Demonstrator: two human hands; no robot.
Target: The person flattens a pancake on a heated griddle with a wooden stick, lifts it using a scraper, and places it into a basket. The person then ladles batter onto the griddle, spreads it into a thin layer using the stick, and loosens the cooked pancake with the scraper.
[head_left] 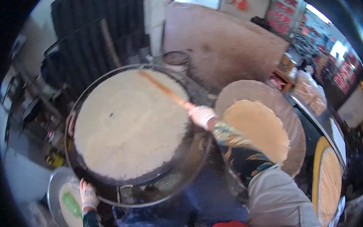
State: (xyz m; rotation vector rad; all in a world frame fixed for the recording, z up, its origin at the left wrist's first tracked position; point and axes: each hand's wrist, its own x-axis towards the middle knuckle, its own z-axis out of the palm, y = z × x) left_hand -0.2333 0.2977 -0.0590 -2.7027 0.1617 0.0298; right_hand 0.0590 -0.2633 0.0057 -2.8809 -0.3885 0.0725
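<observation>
My right hand (202,115), in a pale glove, is closed round the handle of a long wooden spreader (164,89). The spreader's far end reaches over a large round griddle covered by a thin, pale sheet of batter (128,124). The griddle's metal outer rim (155,204) circles the sheet. My left hand (88,194), gloved too, is near the rim at the lower left, its fingers stretched upward and nothing visible in them. Beside it is a metal basin (54,190) of pale batter, with a green scoop-like tool (72,204) in it.
Right of the griddle, a tan flatbread (256,128) lies on a round board (294,138). Farther right stands a round, yellow-edged woven tray (329,184). A large brown board (227,41) leans behind. Dark corrugated sheeting (97,31) and clutter line the left.
</observation>
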